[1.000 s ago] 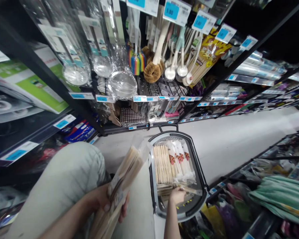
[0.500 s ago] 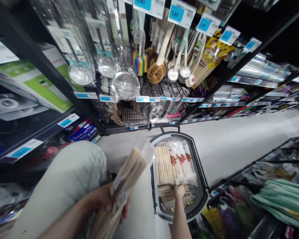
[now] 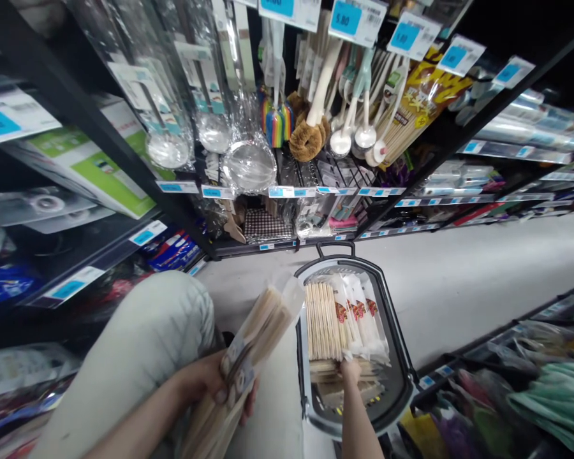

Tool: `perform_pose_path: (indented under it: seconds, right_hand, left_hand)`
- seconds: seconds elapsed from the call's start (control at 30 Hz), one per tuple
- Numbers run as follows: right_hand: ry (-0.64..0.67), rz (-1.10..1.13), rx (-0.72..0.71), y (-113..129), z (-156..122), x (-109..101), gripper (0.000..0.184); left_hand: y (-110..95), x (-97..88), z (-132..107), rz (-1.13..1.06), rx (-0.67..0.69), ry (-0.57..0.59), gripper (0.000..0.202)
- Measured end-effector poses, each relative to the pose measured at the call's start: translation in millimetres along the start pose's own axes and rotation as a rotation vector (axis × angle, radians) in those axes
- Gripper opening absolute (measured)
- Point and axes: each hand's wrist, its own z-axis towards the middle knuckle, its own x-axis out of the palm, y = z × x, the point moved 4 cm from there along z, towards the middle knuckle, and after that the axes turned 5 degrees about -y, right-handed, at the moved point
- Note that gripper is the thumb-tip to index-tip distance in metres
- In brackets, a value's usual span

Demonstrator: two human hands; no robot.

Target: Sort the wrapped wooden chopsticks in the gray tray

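Observation:
My left hand (image 3: 215, 389) is closed around a stack of clear-wrapped chopstick packs (image 3: 249, 357), held over my knee (image 3: 157, 338). My right hand (image 3: 350, 370) reaches into a grey shopping basket (image 3: 402, 376) on the floor, its fingers closed on the near end of the chopstick packs (image 3: 344, 315) lying inside. Those packs lie lengthwise, some with bare wooden sticks showing and some with white wrappers carrying red marks.
Black shelves (image 3: 182, 210) stand ahead with hanging ladles, brushes (image 3: 306, 137), skewers and blue price tags (image 3: 347, 19). The pale aisle floor (image 3: 459, 274) runs to the right. More goods crowd a low shelf at the lower right (image 3: 530, 382).
My right hand has slid a little further into the basket along the packs. The view has shifted slightly right and up. The left hand keeps its hold on the stack.

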Motion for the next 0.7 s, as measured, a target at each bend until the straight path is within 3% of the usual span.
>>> perform_pose_path:
  seconds: [0.2,0.3,0.4,0.47,0.53,0.63,0.7]
  right_hand:
    - [0.000,-0.110,0.093,-8.5,-6.5,-25.6,0.029]
    - [-0.013,-0.068,0.058,-11.8,-36.0,-43.0,0.030]
    - [0.017,0.299,-0.118,7.1,-101.2,-55.0,0.029]
    - [0.171,0.729,-0.268,36.3,-160.9,-62.4,0.037]
    - [0.252,0.953,-0.402,70.9,-220.8,-77.1,0.041]
    - [0.301,0.956,-0.579,119.4,-288.5,-102.3,0.030]
    - [0.244,0.825,-0.628,140.2,-310.7,-114.9,0.024]
  left_hand:
    - [-2.4,-1.1,2.2,0.041,-0.021,-0.066,0.053]
    - [-4.5,-1.3,3.8,0.072,-0.007,-0.092,0.052]
    - [-6.0,1.1,5.4,0.100,0.010,-0.122,0.040]
    - [-5.9,4.2,6.3,0.117,0.016,-0.147,0.035]
    - [-5.6,9.5,6.8,0.140,0.015,-0.161,0.034]
    - [-6.7,19.8,4.9,0.179,0.034,-0.182,0.033]
    - [-9.1,24.3,0.9,0.198,0.080,-0.222,0.034]
